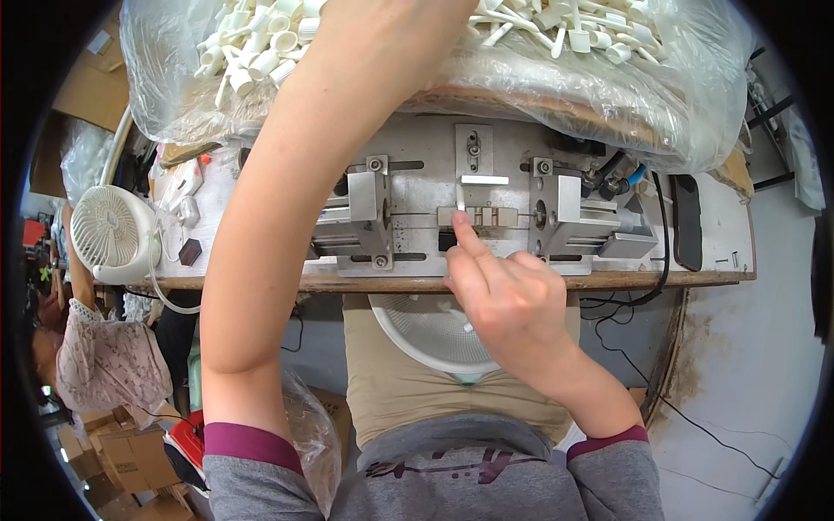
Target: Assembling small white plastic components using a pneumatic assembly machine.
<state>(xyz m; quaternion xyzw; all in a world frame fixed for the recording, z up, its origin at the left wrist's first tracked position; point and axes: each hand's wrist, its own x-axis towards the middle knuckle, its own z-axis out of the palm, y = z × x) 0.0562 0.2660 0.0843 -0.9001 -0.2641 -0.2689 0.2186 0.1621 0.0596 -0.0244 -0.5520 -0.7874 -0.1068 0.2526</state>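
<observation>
- A slim, smooth white plastic stick lay at the small grey metal block on the surface.
- Its long axis ran away from the person.
- The right hand's index fingertip touched it; I couldn't tell whether that hand gripped anything.
- The left hand was well apart, fingers unseen, grip unclear.
- A clear plastic bag held white plastic scoops.

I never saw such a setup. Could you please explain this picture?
No robot: a person works bare-handed. A wide camera on the head looks down, so edges bend. A metal fixture with a block sits on the workbench, with a white fan at left. Beyond lies a heap of white scoops on clear plastic. The right hand seems to touch a white piece at the block with its index finger. The left arm reaches toward the heap; its fingers are outside the picture.
</observation>
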